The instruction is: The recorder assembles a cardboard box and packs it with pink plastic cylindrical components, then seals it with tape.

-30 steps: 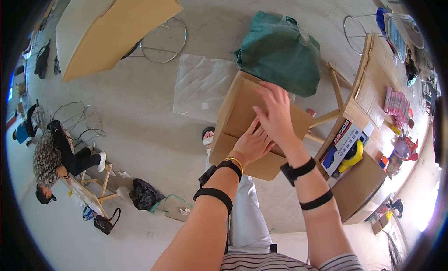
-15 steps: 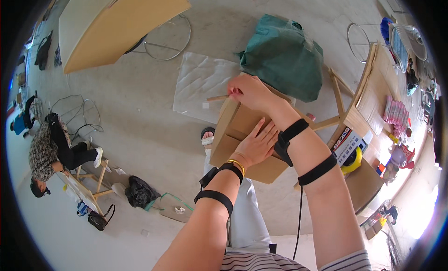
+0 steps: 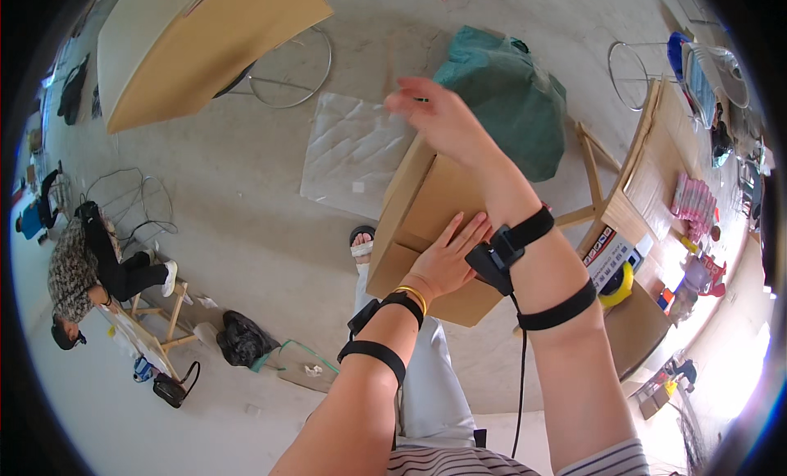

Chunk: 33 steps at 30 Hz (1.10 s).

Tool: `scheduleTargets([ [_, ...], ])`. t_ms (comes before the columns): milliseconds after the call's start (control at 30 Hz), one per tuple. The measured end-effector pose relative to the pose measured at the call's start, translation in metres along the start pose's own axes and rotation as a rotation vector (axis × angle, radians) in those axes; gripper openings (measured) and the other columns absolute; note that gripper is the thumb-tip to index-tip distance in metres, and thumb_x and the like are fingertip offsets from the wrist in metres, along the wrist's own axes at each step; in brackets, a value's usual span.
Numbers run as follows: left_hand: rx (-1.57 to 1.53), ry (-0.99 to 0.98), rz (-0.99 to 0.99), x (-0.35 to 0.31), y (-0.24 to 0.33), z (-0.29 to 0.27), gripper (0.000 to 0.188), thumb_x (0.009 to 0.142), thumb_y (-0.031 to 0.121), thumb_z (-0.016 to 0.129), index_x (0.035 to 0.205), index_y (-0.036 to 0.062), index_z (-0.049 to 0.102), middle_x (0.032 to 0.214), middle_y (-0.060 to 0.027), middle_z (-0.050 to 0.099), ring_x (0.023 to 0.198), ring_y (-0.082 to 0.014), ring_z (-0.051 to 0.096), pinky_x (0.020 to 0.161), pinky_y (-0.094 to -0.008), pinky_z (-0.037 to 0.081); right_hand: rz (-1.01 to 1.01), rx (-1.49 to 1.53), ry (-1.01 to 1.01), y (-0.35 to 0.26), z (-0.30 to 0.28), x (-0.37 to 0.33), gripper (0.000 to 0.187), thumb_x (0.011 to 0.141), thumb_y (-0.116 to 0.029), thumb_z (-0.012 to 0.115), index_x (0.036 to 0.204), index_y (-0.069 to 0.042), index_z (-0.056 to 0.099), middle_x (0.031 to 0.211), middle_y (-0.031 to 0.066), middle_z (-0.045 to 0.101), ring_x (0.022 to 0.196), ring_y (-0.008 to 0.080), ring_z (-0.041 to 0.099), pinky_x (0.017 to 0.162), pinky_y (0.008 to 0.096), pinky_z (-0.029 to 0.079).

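The right hand [image 3: 438,119] has moved up from the box's far edge to beside the bag [image 3: 525,107]. Its fingers are curled and blurred; I cannot tell whether they grip anything. The left hand [image 3: 447,267] lies flat on the box [image 3: 447,193], fingers slightly spread, holding nothing. The box sits before the person, near the bag. To work well, the left palm should bear evenly on the flaps so the box stays put. Counted: two hands, one box beneath them, one bag, one clear sheet [image 3: 348,152].
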<state>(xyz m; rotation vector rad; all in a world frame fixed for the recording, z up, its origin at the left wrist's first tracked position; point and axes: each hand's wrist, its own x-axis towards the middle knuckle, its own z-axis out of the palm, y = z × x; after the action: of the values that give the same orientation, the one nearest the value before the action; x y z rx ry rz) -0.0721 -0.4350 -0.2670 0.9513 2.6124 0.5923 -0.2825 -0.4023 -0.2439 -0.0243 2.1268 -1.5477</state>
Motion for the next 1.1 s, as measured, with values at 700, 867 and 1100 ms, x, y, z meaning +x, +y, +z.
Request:
scheduleTargets([
  [700, 0.042, -0.016, -0.027, 0.008, 0.005, -0.010, 0.072, 0.090, 0.037, 0.052, 0.148, 0.0017, 0.026, 0.156, -0.0132, 0.021, 0.145, -0.0267, 0.019, 0.117, -0.0511, 0.011, 0.142, -0.540, 0.719, 0.106, -0.045, -0.285, 0.041, 0.093, -0.016, 0.054, 0.132, -0.004, 0.050, 0.137, 0.0177, 0.046, 0.130, 0.0366, 0.040, 0.108, 0.0447, 0.031],
  [867, 0.067, -0.016, -0.009, 0.006, 0.003, -0.006, 0.073, 0.090, 0.034, 0.052, 0.149, 0.0011, 0.023, 0.157, -0.0143, 0.019, 0.145, -0.0280, 0.018, 0.117, -0.0517, 0.010, 0.211, -0.605, 0.592, 0.098, 0.005, -0.323, 0.059, 0.085, -0.015, 0.064, 0.139, -0.006, 0.042, 0.144, 0.0153, 0.038, 0.134, 0.0355, 0.035, 0.111, 0.0489, 0.027],
  [1100, 0.173, 0.004, -0.012, 0.007, 0.006, -0.009, 0.072, 0.091, 0.032, 0.050, 0.149, 0.0000, 0.021, 0.157, -0.0154, 0.019, 0.145, -0.0300, 0.018, 0.117, -0.0518, 0.010, 0.442, -0.098, 0.895, 0.122, 0.060, -0.359, 0.072, 0.081, -0.025, 0.073, 0.139, -0.001, 0.039, 0.142, 0.0215, 0.037, 0.129, 0.0352, 0.038, 0.107, 0.0451, 0.033],
])
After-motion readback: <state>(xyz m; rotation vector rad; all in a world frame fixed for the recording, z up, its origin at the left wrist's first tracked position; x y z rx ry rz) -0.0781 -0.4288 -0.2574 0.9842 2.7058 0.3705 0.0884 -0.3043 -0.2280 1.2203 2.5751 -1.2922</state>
